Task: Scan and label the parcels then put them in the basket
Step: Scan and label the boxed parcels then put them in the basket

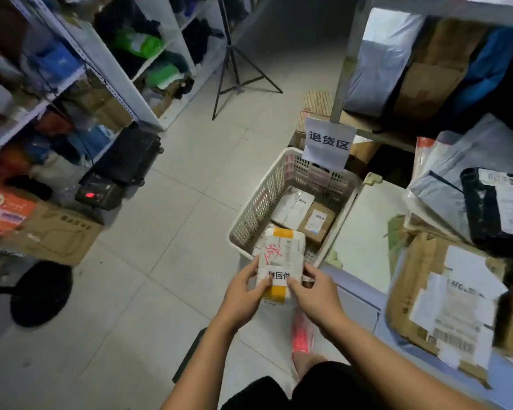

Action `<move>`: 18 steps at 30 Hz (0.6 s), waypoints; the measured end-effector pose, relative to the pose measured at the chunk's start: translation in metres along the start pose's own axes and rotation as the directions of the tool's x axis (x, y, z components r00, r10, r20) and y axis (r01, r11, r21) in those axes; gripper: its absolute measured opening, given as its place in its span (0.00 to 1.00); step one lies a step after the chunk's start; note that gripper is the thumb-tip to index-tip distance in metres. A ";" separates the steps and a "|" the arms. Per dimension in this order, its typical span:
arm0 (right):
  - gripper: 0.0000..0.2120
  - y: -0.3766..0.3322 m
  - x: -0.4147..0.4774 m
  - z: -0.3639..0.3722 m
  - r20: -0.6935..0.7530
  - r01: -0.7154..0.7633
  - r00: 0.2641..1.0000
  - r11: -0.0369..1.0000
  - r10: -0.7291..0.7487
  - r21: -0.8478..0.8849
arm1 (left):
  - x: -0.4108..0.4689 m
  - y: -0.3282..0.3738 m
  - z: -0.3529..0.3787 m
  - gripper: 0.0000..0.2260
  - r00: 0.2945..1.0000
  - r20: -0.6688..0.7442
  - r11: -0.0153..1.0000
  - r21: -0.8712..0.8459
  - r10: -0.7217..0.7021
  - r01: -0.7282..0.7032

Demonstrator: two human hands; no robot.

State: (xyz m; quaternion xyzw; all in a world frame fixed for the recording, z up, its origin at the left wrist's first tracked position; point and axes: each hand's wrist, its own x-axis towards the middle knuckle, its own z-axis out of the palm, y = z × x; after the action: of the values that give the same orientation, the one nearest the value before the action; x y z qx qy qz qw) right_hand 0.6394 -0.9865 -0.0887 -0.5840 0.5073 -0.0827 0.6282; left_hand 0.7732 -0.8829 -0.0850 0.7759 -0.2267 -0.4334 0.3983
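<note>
Left hand (243,288) + right hand (314,294) grip white parcel (280,258) by near end, label (278,275) on, over near rim of basket (261,199). Step: binning. Next, prob: lower beside 2 parcels (305,214) inside, release.

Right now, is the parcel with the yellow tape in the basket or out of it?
Out: the left hand and the right hand hold the parcel over the near rim of the basket.

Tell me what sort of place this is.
Probably a parcel depot's returns corner: metal shelves crammed with bagged goods, labelled parcels piled at right, and a white basket of parcels under a sign reading 退货区.
</note>
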 end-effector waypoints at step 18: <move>0.20 0.036 0.362 0.064 -0.230 -0.272 0.923 0.946 0.309 0.179 | 0.397 -0.074 -0.013 0.32 0.937 0.348 0.998 0.058 -0.033 0.014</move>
State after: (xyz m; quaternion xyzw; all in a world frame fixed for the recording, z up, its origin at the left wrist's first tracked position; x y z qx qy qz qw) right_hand 0.8396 -1.1860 -0.3259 -0.4399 0.6578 -0.0993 0.6033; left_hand 0.9916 -1.1115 -0.3364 0.7003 -0.2960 -0.5623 0.3253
